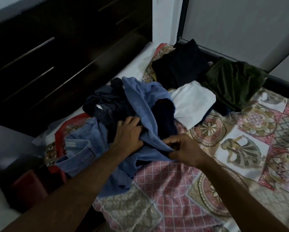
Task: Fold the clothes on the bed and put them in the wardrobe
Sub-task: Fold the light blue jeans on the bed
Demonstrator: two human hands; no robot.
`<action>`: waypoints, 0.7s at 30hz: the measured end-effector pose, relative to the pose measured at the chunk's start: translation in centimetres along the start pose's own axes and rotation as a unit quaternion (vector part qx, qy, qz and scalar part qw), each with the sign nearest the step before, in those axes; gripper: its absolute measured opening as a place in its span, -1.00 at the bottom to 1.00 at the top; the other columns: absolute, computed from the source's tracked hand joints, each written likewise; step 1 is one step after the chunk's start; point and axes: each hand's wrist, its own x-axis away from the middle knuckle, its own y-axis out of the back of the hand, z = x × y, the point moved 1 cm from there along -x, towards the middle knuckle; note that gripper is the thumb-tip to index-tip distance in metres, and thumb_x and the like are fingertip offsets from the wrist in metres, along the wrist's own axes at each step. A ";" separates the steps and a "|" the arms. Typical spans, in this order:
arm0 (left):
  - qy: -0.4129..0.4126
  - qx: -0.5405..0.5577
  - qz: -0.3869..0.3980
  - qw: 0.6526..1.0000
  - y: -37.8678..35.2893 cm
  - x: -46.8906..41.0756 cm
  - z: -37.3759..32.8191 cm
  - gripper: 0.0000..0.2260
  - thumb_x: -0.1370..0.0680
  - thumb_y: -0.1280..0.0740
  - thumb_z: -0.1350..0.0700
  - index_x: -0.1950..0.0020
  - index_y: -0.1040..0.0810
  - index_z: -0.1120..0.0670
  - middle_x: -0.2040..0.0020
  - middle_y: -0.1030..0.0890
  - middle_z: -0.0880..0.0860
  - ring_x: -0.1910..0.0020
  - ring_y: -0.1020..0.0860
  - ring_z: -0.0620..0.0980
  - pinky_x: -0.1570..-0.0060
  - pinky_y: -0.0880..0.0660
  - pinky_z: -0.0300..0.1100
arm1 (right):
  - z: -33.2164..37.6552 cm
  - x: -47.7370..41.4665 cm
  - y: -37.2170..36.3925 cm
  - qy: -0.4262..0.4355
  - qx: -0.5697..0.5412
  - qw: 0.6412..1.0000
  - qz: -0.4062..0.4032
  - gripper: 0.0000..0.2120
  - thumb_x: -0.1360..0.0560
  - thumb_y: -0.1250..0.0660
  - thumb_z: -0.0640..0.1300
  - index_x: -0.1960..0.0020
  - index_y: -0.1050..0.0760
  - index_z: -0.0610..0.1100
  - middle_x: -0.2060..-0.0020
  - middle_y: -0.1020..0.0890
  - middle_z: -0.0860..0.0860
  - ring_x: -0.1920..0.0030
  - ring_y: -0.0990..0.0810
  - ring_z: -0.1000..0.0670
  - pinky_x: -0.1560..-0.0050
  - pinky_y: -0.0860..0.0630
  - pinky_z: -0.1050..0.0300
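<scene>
Since both hands are already on it, I'd guess the blue top point(140, 97) is the next piece to get folded. Nearest the camera, bottom middle of the frame, a pink checked cloth point(165, 190) lies flat on the patterned bedspread point(240, 148). Just above that, the right hand point(185, 149) pinches the top's edge between thumb and fingertips. The left hand point(128, 133) sits a bit further up and to the left, fingers curled into a fold of the same top right where it meets the dark clothes point(107, 104).

The bit that matters: the top runs lengthwise from bottom centre up toward the middle of the frame, so the two grips sit on opposite sides of its middle. Most of the fabric is beyond the hands and a tail of it hangs back toward the camera. Neither hand is clearly nearer, they're both on it. Something dark point(165, 114) is tucked inside its fold just above the right hand, so it may get dragged along when the top comes up.

Left of the hands a pair of jeans point(83, 144) is crumpled and touching the pile. Further back, centre right, there's a white piece point(192, 102), a black one point(180, 67) and a green velvety one point(232, 81), all looking folded. The dark wardrobe point(40, 47) fills the upper left, right beside the bed. Bare bedspread to the right looks like the obvious place to spread the top out.
</scene>
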 end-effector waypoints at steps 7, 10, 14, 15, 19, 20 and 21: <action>0.028 0.254 -0.026 0.966 4.0 2.9 -8.1 -0.75 -0.60 -0.24 0.12 -0.20 -0.54 0.20 -0.07 -0.56 0.10 0.05 -0.53 -0.04 0.06 -0.47 -0.28 | -0.7 6.1 1.0 0.008 -0.040 0.998 -0.038 -0.67 -0.21 -0.35 -0.46 0.03 -0.52 -0.32 0.21 -0.61 -0.20 0.20 -0.61 0.00 0.22 -0.50 0.15; 0.023 0.104 0.044 0.993 3.2 6.6 -7.7 -0.45 -0.55 -0.29 -0.16 -0.47 -0.37 0.06 -0.38 -0.47 0.08 -0.34 -0.45 0.08 -0.25 -0.45 0.04 | -4.7 9.3 1.0 -0.109 -0.058 0.984 -0.126 -0.63 -0.22 -0.42 -0.35 -0.02 -0.51 -0.22 0.20 -0.62 -0.15 0.27 -0.62 0.01 0.27 -0.53 0.03; 0.105 -0.101 0.003 0.989 6.0 11.6 -3.5 -0.37 -0.48 -0.31 -0.23 -0.48 -0.35 0.01 -0.45 -0.39 0.16 -0.45 -0.33 0.21 -0.39 -0.23 0.28 | -8.7 13.2 -1.2 -0.269 0.143 0.930 -0.205 -0.50 -0.44 -0.53 -0.17 -0.30 -0.41 -0.12 0.23 -0.64 -0.06 0.34 -0.58 -0.03 0.35 -0.44 0.14; 0.133 -0.135 -0.029 0.981 7.0 12.3 -2.7 -0.35 -0.48 -0.31 -0.23 -0.49 -0.33 0.03 -0.46 -0.37 0.19 -0.45 -0.31 0.23 -0.40 -0.15 0.30 | -8.6 13.6 -1.8 -0.249 0.221 0.915 -0.228 -0.51 -0.47 -0.51 -0.10 -0.32 -0.39 -0.07 0.23 -0.62 -0.01 0.32 -0.56 -0.02 0.31 -0.40 0.16; 0.416 -0.035 -0.065 0.906 8.4 15.0 2.3 0.00 -0.26 -0.44 -0.39 -0.55 -0.14 0.01 -0.51 -0.25 0.19 -0.48 -0.27 0.23 -0.40 -0.20 0.31 | -5.6 11.7 -5.1 -0.070 0.279 0.918 -0.272 -0.72 -0.52 -0.41 -0.16 -0.22 -0.52 -0.05 0.15 -0.64 -0.01 0.20 -0.62 -0.09 0.21 -0.44 0.11; 0.485 0.069 -0.078 0.869 8.1 15.2 3.3 0.11 -0.16 -0.47 -0.43 -0.56 -0.11 -0.01 -0.51 -0.27 0.14 -0.46 -0.31 0.18 -0.38 -0.32 0.27 | -4.6 10.5 -6.0 -0.015 0.286 0.925 -0.250 -0.77 -0.53 -0.39 -0.19 -0.18 -0.56 -0.07 0.17 -0.64 -0.02 0.23 -0.61 -0.08 0.24 -0.44 0.12; 0.532 0.171 -0.097 0.824 7.8 15.5 4.1 0.18 -0.07 -0.51 -0.44 -0.55 -0.13 -0.01 -0.48 -0.32 0.10 -0.43 -0.37 0.13 -0.35 -0.40 0.19 | -3.6 9.1 -7.2 0.038 0.284 0.934 -0.212 -0.80 -0.54 -0.37 -0.19 -0.16 -0.58 -0.09 0.21 -0.64 -0.01 0.27 -0.60 -0.06 0.27 -0.43 0.14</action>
